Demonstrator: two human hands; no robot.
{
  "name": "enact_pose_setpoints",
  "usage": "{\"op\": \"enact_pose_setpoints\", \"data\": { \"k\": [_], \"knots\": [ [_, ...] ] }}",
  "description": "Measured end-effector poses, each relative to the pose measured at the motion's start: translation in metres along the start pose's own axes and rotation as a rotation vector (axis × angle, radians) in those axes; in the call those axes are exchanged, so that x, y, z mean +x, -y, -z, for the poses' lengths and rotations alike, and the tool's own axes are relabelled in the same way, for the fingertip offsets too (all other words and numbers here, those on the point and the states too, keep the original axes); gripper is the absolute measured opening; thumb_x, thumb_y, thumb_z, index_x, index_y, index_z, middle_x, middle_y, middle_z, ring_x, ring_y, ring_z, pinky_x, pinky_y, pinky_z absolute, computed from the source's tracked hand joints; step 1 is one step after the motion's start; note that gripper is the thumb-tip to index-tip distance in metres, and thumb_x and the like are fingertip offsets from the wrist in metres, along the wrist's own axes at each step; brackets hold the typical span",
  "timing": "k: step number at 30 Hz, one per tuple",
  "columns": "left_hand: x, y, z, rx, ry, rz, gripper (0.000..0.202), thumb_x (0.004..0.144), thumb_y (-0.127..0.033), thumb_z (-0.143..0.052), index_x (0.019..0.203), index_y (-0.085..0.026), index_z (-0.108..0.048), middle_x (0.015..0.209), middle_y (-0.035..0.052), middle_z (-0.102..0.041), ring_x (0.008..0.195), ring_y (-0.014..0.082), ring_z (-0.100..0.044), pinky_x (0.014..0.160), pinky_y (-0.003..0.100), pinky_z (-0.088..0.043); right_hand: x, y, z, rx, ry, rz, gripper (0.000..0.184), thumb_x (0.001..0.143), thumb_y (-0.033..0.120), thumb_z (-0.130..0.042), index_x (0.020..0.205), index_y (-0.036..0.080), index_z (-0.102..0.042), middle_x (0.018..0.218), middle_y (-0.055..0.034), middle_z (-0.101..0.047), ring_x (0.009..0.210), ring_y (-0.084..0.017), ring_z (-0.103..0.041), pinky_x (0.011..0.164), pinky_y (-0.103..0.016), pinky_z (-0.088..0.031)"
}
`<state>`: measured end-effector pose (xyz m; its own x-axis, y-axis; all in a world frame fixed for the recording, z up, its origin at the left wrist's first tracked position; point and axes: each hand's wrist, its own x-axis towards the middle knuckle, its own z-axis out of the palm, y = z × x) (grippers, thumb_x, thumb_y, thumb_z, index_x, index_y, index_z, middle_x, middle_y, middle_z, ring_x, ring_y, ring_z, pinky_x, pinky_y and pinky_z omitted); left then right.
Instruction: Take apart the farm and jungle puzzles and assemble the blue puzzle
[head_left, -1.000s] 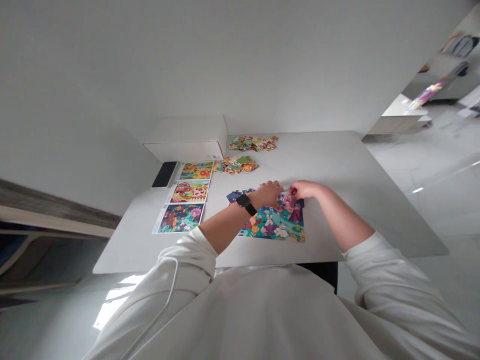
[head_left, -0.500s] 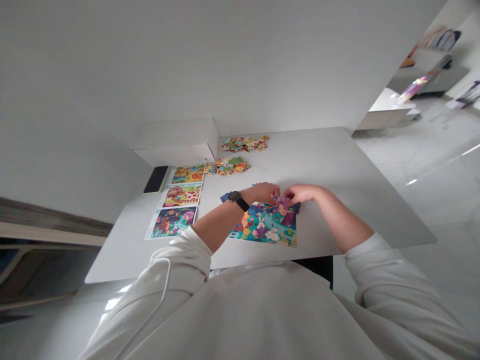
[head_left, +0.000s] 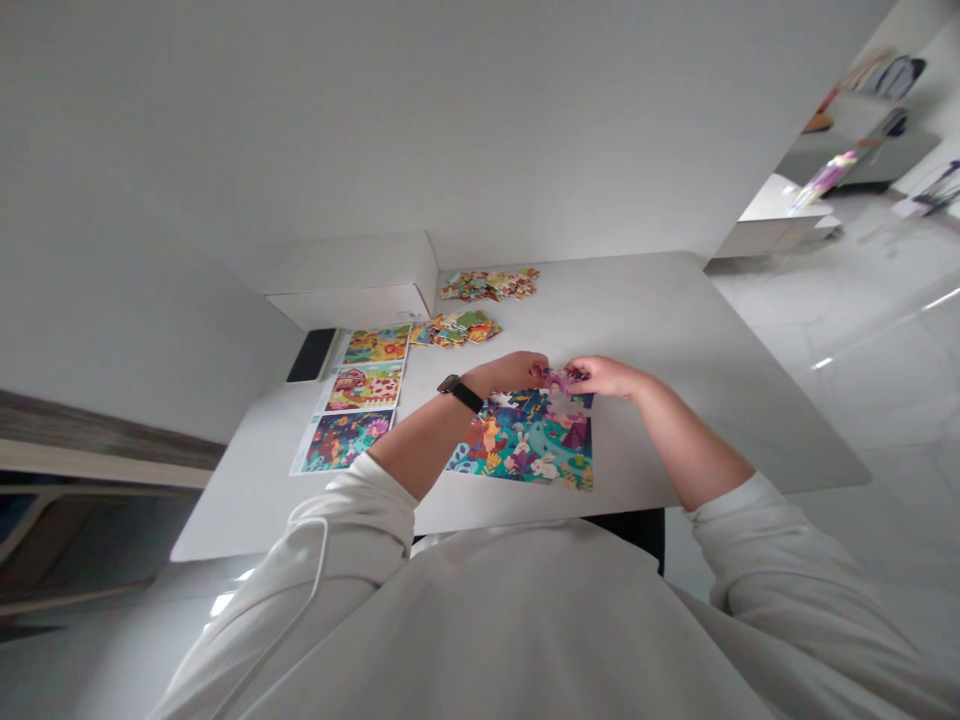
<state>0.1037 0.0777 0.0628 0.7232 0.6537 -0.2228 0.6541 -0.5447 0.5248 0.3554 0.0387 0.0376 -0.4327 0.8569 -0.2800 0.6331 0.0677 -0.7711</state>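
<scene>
A partly assembled jigsaw puzzle [head_left: 529,445] with rabbits and plants on a dark teal ground lies flat before me. At its upper right, purple puzzle pieces [head_left: 557,380] sit between my hands, lifted slightly toward the far side. My left hand [head_left: 523,371], with a black watch on the wrist, pinches their left side. From the right, my right hand [head_left: 602,377] closes its fingers on the same pieces. Piece outlines are partly hidden by my fingers. A gap in the puzzle shows just below the purple pieces.
Two heaps of loose puzzle pieces, a farther pile [head_left: 491,285] and a nearer pile [head_left: 456,330], lie beyond. Left are a sheet of three pictures [head_left: 352,400], a phone [head_left: 312,356] and a white box [head_left: 352,275] against the wall.
Both hands have moved slightly away from me with the purple pieces, which have come off the puzzle's upper right. A gap now shows there.
</scene>
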Motion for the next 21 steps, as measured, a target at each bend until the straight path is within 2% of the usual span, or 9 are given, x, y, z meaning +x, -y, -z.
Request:
{"op": "enact_pose_setpoints", "data": {
  "k": [3, 5, 7, 9, 11, 14, 16, 18, 21],
  "knots": [
    [-0.005, 0.005, -0.001, 0.036, -0.061, 0.093, 0.029, 0.094, -0.031, -0.066, 0.120, -0.019, -0.074, 0.107, 0.0050, -0.080, 0.096, 0.0203, -0.073, 0.084, 0.027, -0.054, -0.004, 0.005, -0.004, -0.295, -0.119, -0.062, 0.035, 0.088, 0.025, -0.082, 0.121, 0.018, -0.077, 0.122, -0.0133, -0.079, 0.110, -0.027, -0.074, 0.100, -0.035, -0.055],
    [-0.011, 0.005, -0.002, 0.159, -0.154, 0.134, 0.040, 0.093, -0.030, -0.069, 0.132, -0.019, -0.070, 0.122, 0.0099, -0.077, 0.110, 0.0251, -0.072, 0.096, 0.033, -0.055, -0.012, 0.009, -0.008, -0.501, -0.216, -0.075, 0.035, 0.089, 0.025, -0.082, 0.124, 0.018, -0.078, 0.129, -0.0173, -0.076, 0.118, -0.030, -0.072, 0.106, -0.037, -0.053],
    [-0.019, 0.002, -0.005, 0.274, -0.229, 0.121, 0.049, 0.092, -0.033, -0.072, 0.139, -0.019, -0.067, 0.132, 0.0148, -0.072, 0.121, 0.0308, -0.069, 0.105, 0.041, -0.054, -0.024, 0.014, -0.015, -0.609, -0.258, -0.069, 0.034, 0.092, 0.026, -0.079, 0.125, 0.018, -0.078, 0.130, -0.0183, -0.074, 0.121, -0.031, -0.070, 0.107, -0.037, -0.051],
    [-0.028, -0.003, -0.010, 0.318, -0.212, 0.017, 0.049, 0.092, -0.037, -0.074, 0.137, -0.019, -0.067, 0.133, 0.0156, -0.070, 0.123, 0.0327, -0.067, 0.108, 0.044, -0.052, -0.038, 0.019, -0.023, -0.617, -0.200, -0.071, 0.030, 0.095, 0.027, -0.077, 0.124, 0.019, -0.077, 0.125, -0.0158, -0.075, 0.116, -0.029, -0.072, 0.101, -0.034, -0.053],
    [-0.039, -0.011, -0.021, 0.315, -0.118, -0.154, 0.051, 0.091, -0.044, -0.077, 0.135, -0.019, -0.067, 0.133, 0.0141, -0.070, 0.123, 0.0316, -0.066, 0.109, 0.042, -0.050, -0.051, 0.025, -0.033, -0.600, -0.099, -0.072, 0.030, 0.093, 0.032, -0.080, 0.120, 0.020, -0.077, 0.122, -0.0139, -0.076, 0.112, -0.028, -0.072, 0.095, -0.032, -0.054],
    [-0.059, -0.029, -0.048, 0.370, -0.042, -0.323, 0.073, 0.084, -0.059, -0.084, 0.140, -0.018, -0.061, 0.141, 0.0172, -0.066, 0.131, 0.0351, -0.062, 0.113, 0.044, -0.046, -0.064, 0.033, -0.047, -0.626, -0.016, -0.097, 0.039, 0.085, 0.038, -0.089, 0.117, 0.020, -0.077, 0.127, -0.0151, -0.073, 0.113, -0.031, -0.072, 0.091, -0.033, -0.054],
    [-0.071, -0.040, -0.069, 0.430, -0.072, -0.337, 0.090, 0.079, -0.064, -0.086, 0.148, -0.016, -0.054, 0.152, 0.0223, -0.059, 0.138, 0.0396, -0.057, 0.115, 0.047, -0.042, -0.066, 0.036, -0.053, -0.653, -0.010, -0.125, 0.044, 0.082, 0.037, -0.090, 0.119, 0.019, -0.075, 0.130, -0.0162, -0.071, 0.113, -0.031, -0.071, 0.091, -0.033, -0.054],
    [-0.080, -0.047, -0.083, 0.483, -0.076, -0.317, 0.099, 0.077, -0.063, -0.088, 0.153, -0.014, -0.049, 0.156, 0.0249, -0.055, 0.142, 0.0419, -0.054, 0.116, 0.049, -0.041, -0.064, 0.036, -0.055, -0.651, -0.012, -0.143, 0.050, 0.081, 0.034, -0.091, 0.124, 0.019, -0.073, 0.130, -0.0157, -0.072, 0.114, -0.030, -0.071, 0.090, -0.032, -0.053],
    [-0.083, -0.049, -0.090, 0.499, -0.055, -0.279, 0.098, 0.077, -0.060, -0.089, 0.154, -0.015, -0.048, 0.155, 0.0239, -0.057, 0.140, 0.0417, -0.055, 0.116, 0.049, -0.040, -0.055, 0.031, -0.052, -0.597, 0.005, -0.158, 0.048, 0.078, 0.032, -0.092, 0.121, 0.021, -0.074, 0.119, -0.0118, -0.077, 0.107, -0.028, -0.072, 0.084, -0.031, -0.051]
  ]
}}
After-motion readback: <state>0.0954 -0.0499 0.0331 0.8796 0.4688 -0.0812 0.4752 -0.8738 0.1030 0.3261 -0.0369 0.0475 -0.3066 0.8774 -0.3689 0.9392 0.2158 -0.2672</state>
